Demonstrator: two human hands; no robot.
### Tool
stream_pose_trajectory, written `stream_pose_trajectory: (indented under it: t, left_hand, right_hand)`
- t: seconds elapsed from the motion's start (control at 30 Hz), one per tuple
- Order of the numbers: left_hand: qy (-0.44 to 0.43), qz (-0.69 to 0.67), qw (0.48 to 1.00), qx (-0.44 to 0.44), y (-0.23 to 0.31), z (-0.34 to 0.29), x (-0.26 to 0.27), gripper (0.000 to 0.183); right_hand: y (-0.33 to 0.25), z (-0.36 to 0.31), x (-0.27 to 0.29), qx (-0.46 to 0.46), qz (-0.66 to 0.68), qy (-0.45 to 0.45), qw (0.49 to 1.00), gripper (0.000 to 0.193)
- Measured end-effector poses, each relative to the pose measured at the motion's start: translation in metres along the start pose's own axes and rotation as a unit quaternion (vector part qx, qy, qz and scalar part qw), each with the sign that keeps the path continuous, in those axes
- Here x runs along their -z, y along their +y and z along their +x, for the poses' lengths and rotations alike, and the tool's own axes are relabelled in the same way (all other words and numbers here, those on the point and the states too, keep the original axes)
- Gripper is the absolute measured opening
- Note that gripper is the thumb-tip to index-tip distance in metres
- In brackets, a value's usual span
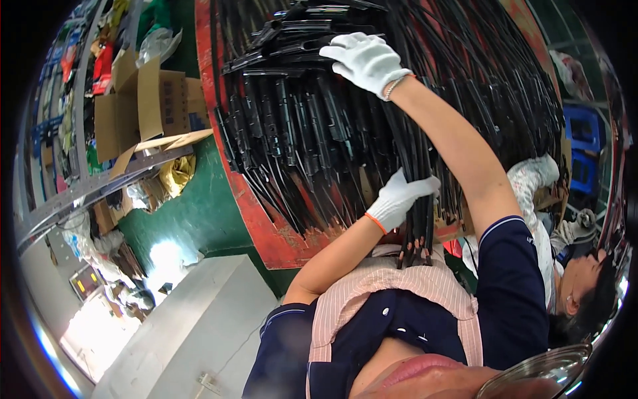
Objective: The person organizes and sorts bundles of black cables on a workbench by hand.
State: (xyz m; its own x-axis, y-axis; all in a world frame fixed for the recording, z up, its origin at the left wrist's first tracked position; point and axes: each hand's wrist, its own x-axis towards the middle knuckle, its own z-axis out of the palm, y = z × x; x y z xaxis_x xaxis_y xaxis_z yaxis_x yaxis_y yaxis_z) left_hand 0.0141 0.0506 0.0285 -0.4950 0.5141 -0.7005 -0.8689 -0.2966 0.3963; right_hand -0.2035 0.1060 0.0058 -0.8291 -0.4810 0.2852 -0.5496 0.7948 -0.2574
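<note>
My left hand (402, 199), in a white knit glove with an orange cuff, is closed round a bundle of black cables (420, 223). The bundle's coppery ends hang toward my striped apron. Farther off, my right hand (367, 61), gloved in white too, reaches over a pile of black plastic housings (292, 41). Its fingers are stretched out toward the left, the tips close to the housings; whether they touch is unclear. Below that pile, rows of black housings with cable tails (299, 123) lie side by side.
A red worktable (266, 226) bears the cables, with more strands (492, 80) across its right side. At right another person's patterned sleeve and gloved hand (541, 171) are close. Cardboard boxes (159, 100) stand left, a grey cabinet (199, 319) lower left, blue stools (583, 130) far right.
</note>
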Motion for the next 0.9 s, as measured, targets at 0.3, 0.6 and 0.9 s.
stream_pose_trajectory:
  t: [0.3, 0.6, 0.9]
  left_hand:
    - [0.002, 0.006, 1.0, -0.005, 0.0, 0.003, 0.006, 0.029]
    - [-0.023, 0.006, 1.0, -0.01, -0.017, 0.01, 0.014, 0.034]
    - [-0.036, 0.081, 0.988, -0.126, -0.034, 0.017, 0.03, 0.046]
  right_hand:
    - [-0.015, 0.026, 0.016, -0.148, 0.128, -0.096, 0.976, 0.024]
    - [-0.045, 0.091, 0.014, -0.085, 0.247, -0.042, 0.964, 0.033]
    - [-0.096, 0.105, -0.059, -0.025, -0.067, -0.168, 0.983, 0.028]
